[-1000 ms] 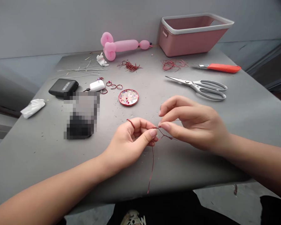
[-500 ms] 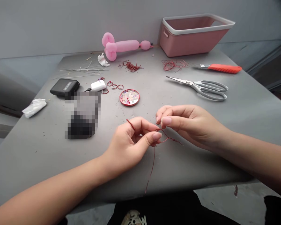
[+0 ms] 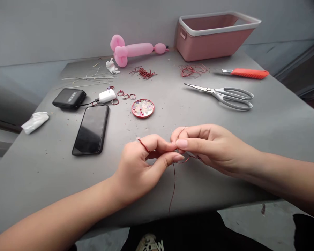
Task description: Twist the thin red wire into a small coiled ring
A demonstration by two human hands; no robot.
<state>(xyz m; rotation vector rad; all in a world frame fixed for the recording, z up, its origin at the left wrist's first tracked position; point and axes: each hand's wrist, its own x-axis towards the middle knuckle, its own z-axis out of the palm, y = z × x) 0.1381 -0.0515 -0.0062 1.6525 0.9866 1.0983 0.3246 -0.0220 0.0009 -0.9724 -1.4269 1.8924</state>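
Observation:
Thumb and index finger of my left hand pinch a thin dark red cord, whose loose end hangs down in front of the table edge. A small loop of the cord shows between the two hands. My right hand is closed too, its thumb and fingertips pinched at the cord just beside the left fingertips. A red ring circles my left index finger. Beyond the hands stands a round red-rimmed dish of pale and red beads.
Scissors and an orange-handled cutter lie at the right. A phone, a black power bank and a white case are at left. Behind are red cord bundles, a pink balloon and a pink bin.
My right fingertips have come in against the cord beside the left fingertips, where a small gap was before. My left hand still pinches the cord. The view has shifted slightly.

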